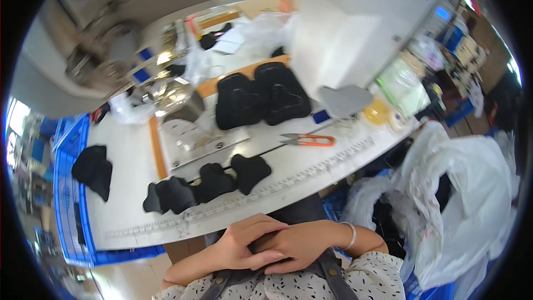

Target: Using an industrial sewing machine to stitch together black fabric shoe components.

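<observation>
Snips (pixel 316 140) on table (pixel 127 161), fabric pieces (pixel 214 183) at left, bag (pixel 472 205) right

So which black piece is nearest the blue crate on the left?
The lone black piece at the left edge of the table; the front row and big pair lie farther right.

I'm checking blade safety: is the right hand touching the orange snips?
Apart. The head view shows the orange snips lying on the white table, with a plain gap between them and the right hand.

blue crate (pixel 65 203) far left | white plastic bag (pixel 469 205) right
</observation>
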`<state>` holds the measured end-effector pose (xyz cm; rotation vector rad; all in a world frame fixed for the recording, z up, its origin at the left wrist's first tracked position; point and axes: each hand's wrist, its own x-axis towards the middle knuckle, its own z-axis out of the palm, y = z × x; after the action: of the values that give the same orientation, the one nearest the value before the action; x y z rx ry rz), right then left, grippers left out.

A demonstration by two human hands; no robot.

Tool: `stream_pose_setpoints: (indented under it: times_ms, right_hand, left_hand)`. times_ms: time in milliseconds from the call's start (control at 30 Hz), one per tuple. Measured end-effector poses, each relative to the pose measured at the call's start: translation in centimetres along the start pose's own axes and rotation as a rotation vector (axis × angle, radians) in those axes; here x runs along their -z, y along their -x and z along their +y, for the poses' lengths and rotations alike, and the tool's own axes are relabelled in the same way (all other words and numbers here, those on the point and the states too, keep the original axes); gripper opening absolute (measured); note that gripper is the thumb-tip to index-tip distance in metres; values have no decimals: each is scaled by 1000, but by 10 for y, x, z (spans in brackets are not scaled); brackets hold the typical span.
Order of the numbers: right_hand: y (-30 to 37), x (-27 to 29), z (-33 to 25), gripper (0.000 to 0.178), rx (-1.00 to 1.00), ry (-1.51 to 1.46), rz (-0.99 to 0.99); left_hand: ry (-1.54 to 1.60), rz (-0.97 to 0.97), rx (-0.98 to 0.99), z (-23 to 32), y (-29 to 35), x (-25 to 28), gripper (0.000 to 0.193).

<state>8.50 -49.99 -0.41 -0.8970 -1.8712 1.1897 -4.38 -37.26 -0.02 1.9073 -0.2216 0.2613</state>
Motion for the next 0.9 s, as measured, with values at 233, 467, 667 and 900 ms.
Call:
stream_pose_setpoints:
  times_ms: [233, 467, 667, 900]
  right_hand:
    - [-13, 79, -8, 4, -99, 528, 753]
    - [-65, 183, 65, 36, -506, 1447, 782]
    - [-87, 188, 73, 47, -859, 1170, 644]
    - [-72, 181, 63, 25, -219, 923, 1289]
  left_hand:
    - [-158, 182, -66, 25, 38, 62, 17]
    - [-551, 579, 253, 33, 41, 109, 11]
    - [-463, 722, 378, 32, 63, 133, 10]
    - [-742, 491, 383, 3, 58, 143, 22]
